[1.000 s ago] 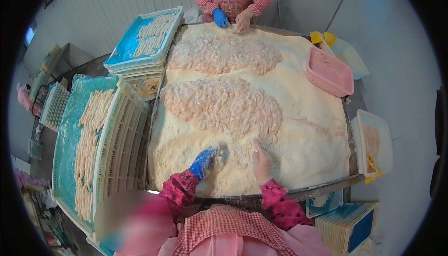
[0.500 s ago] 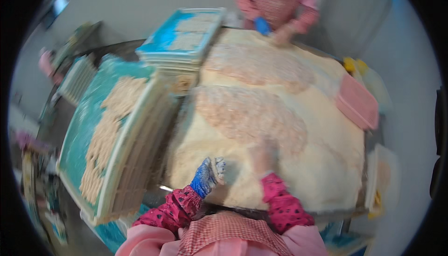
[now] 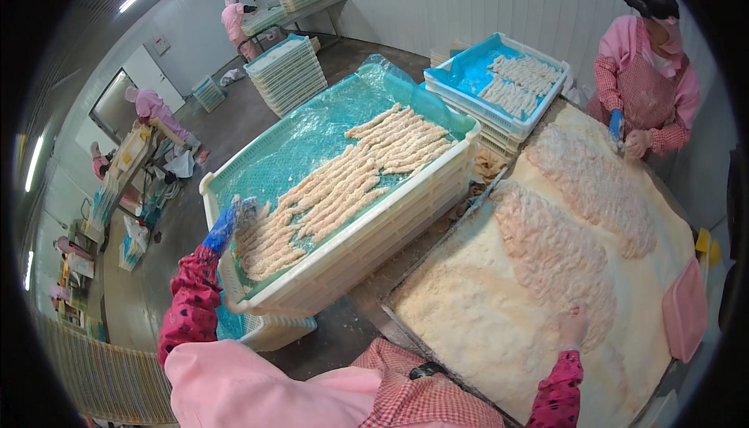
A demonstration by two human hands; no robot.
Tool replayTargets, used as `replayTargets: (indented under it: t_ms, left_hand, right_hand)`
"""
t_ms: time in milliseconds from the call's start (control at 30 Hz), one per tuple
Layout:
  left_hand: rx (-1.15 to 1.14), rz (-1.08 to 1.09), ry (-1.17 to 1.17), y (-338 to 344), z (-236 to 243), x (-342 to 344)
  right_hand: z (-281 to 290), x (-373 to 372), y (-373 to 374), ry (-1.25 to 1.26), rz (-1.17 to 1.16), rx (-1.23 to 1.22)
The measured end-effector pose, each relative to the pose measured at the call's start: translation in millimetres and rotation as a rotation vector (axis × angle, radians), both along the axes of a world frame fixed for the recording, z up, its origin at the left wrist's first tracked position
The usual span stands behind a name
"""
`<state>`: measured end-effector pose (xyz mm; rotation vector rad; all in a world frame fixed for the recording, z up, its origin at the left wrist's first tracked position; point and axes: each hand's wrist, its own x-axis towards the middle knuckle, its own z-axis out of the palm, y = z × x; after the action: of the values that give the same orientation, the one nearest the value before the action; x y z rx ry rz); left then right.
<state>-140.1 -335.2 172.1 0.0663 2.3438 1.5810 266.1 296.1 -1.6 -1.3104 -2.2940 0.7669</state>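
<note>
The left hand (image 3: 234, 219), gloved in blue, is held over the near left corner of a tray (image 3: 390, 245) on a stack. The tray is lined with a teal sheet (image 3: 292, 151), on which coated strips (image 3: 335, 198) are laid in rows, starting at the left hand's fingers and extending away to its right; whether a strip is gripped cannot be told. Beyond them, a 2nd stack is topped by a blue-lined tray (image 3: 456, 77), also filled with strips.

The right hand (image 3: 573, 325) is set at the near end of a meat pile (image 3: 546, 245); its grip cannot be told. Past that, a 2nd pile (image 3: 597, 182) is spread on the powder (image 3: 452, 303). The 2 hands are separated by the tray's raised wall. Right of the right hand, a pink basket (image 3: 685, 311) is placed; ahead, 1 co-worker (image 3: 647, 88) is seen.
</note>
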Motion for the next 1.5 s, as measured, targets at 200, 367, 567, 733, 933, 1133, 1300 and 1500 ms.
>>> replayTargets:
  t_ms: [200, 367, 567, 733, 933, 1133, 1300, 1500]
  left_hand:
    - [-0.162, -0.163, -0.048, 15, 26, 11]
    - [0.028, -0.320, 0.204, 72, 47, 31]
    - [-0.066, -1.064, 0.260, 264, 11, 167]
    - [0.000, -1.371, 0.800, 379, -152, 228]
    - [0.248, -1.102, 0.089, 434, -168, 269]
    - [-0.006, -1.165, 0.497, 417, -167, 221]
    - [-0.400, -1.245, 0.648, 410, -136, 288]
    - [0.643, -0.643, -0.331, 427, -137, 271]
  right_hand:
    - [15, 24, 26, 0.712, -0.109, -0.327]
    - [72, 9, -68, 0.093, 0.722, -0.217]
    - [1, 92, -61, 0.087, 0.013, -0.461]
    - [32, 64, -151, -0.092, 0.350, 0.317]
    - [17, 86, -131, 0.446, -0.191, -0.031]
    - [29, 102, -132, 0.009, 0.187, 0.020]
    - [-3, 84, -126, 0.201, 0.219, 0.039]
    - [67, 78, -110, 0.420, -0.116, 0.239]
